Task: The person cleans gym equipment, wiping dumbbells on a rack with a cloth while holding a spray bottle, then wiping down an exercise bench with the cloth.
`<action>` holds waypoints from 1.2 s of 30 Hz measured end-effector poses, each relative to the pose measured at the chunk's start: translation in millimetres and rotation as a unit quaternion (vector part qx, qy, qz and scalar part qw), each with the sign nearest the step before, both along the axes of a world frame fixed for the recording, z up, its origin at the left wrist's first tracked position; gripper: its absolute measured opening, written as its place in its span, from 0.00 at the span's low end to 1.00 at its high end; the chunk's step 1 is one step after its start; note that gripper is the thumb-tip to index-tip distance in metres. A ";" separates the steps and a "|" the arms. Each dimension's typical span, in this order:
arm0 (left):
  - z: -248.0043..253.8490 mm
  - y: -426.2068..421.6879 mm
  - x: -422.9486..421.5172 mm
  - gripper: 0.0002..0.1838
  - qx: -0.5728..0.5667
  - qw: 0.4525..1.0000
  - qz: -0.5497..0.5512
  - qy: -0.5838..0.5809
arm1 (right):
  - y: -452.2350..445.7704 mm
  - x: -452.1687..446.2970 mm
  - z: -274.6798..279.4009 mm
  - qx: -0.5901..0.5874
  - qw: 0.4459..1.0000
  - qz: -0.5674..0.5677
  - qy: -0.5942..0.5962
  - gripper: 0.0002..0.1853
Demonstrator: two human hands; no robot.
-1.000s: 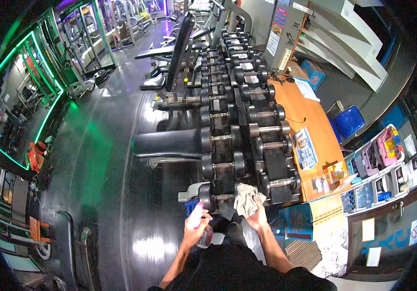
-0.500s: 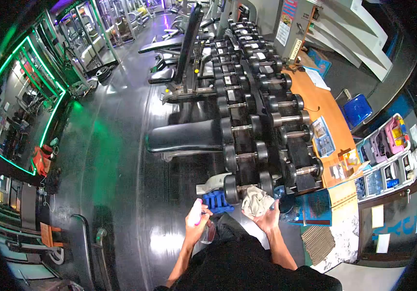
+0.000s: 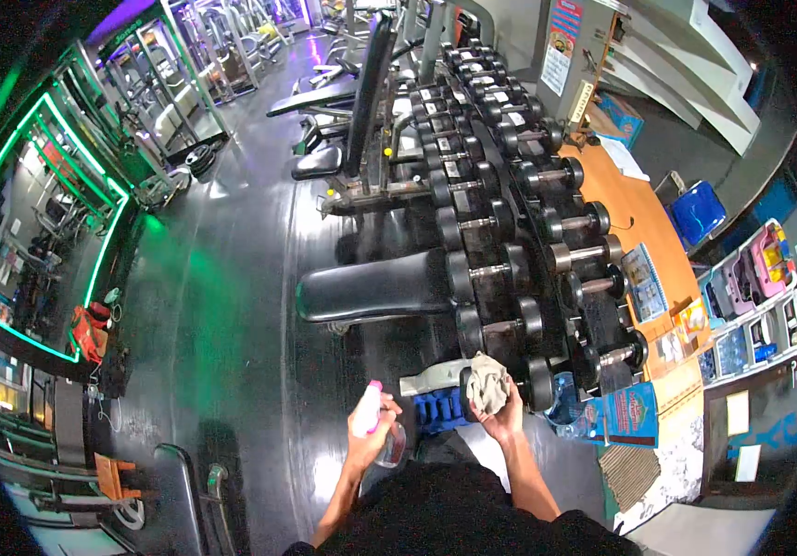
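My left hand (image 3: 368, 435) is closed round a spray bottle (image 3: 370, 409) with a white and pink head; its clear lower part shows below my fingers. In my right hand (image 3: 504, 422) is a crumpled beige cloth (image 3: 488, 384), which lies against the left end of the nearest dumbbell (image 3: 535, 383) on the rack. The cloth hides part of that dumbbell. Just left of the cloth, low down, is a blue ribbed object (image 3: 439, 410). More black dumbbells (image 3: 501, 326) stand in two rows beyond.
A black padded bench (image 3: 375, 285) juts out left of the rack. On the right are a wooden desk (image 3: 647, 208), a blue box (image 3: 633, 413) and a crate (image 3: 758, 329) of items. A blue chair (image 3: 698, 212) stands behind the desk. Another bench (image 3: 179, 496) is at lower left.
The view has shifted, so the rack sits farther right in it. My right hand has brought the cloth from beside the nearest dumbbell's right end to its left end. Both hands keep their hold.
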State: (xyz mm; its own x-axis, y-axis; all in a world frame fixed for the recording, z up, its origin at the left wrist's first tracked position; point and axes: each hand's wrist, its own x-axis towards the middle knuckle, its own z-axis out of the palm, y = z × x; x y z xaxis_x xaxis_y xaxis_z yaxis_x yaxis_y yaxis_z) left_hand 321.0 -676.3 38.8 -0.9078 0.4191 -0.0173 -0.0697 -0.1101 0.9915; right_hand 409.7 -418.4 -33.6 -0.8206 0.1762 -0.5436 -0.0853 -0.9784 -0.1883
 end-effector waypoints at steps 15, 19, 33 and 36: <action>-2.5 -56.7 -206.4 0.14 0.056 0.991 -0.123 -0.013 | -84.2 -82.8 18.1 0.005 0.951 -0.297 0.080 0.22; -9.8 -73.3 -266.1 0.14 0.045 0.977 -0.210 -0.013 | -120.8 -113.6 14.2 -0.011 0.931 -0.339 0.132 0.22; -16.8 -55.2 -326.7 0.18 0.049 0.937 -0.345 -0.025 | -187.8 -155.2 39.7 -0.013 0.893 -0.436 0.107 0.23; -9.5 -42.5 -324.8 0.15 0.082 0.930 -0.352 -0.069 | -186.4 -159.5 22.6 -0.018 0.893 -0.432 0.125 0.24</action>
State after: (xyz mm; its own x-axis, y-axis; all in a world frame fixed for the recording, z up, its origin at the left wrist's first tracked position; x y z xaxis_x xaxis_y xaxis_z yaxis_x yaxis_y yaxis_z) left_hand -3.8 -718.8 29.3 -0.4012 0.9160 0.0044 -0.3069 -0.1389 0.9416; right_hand 250.2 -604.8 -11.1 -0.4830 0.7889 -0.3799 -0.8467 -0.5314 -0.0270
